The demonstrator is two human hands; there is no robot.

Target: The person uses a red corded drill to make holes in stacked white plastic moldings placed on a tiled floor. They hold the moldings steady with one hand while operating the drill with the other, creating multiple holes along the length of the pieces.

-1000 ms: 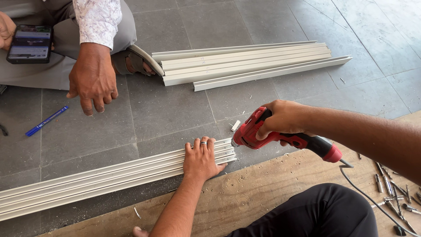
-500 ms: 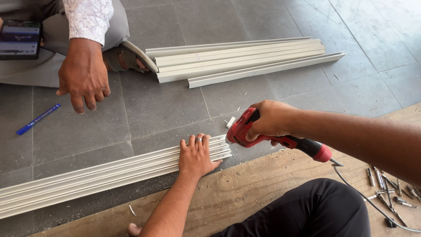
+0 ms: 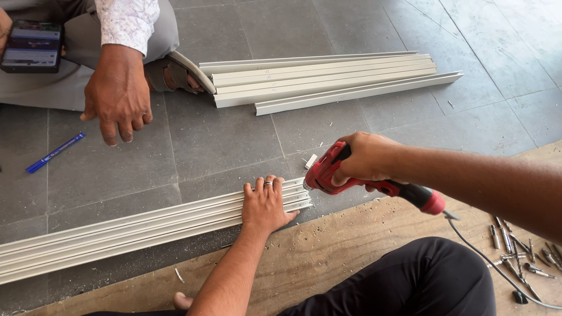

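Note:
My left hand (image 3: 266,203), with a ring on one finger, presses flat on the right end of a bundle of long white plastic channel strips (image 3: 134,225) lying on the grey tiled floor. My right hand (image 3: 366,159) grips a red corded power drill (image 3: 336,175), its nose touching the strips' end just right of my left fingers. White shavings lie by the strip ends.
A second stack of white channel strips (image 3: 328,79) lies further away. Another person sits at top left, one hand (image 3: 117,96) hanging over the floor, a phone (image 3: 30,47) in the other. A blue pen (image 3: 54,153) lies left; several drill bits (image 3: 521,251) lie right.
The drill has come down and left until its nose meets the strip ends. My left hand has stayed pressed on the strips. The other person's hand has hardly moved.

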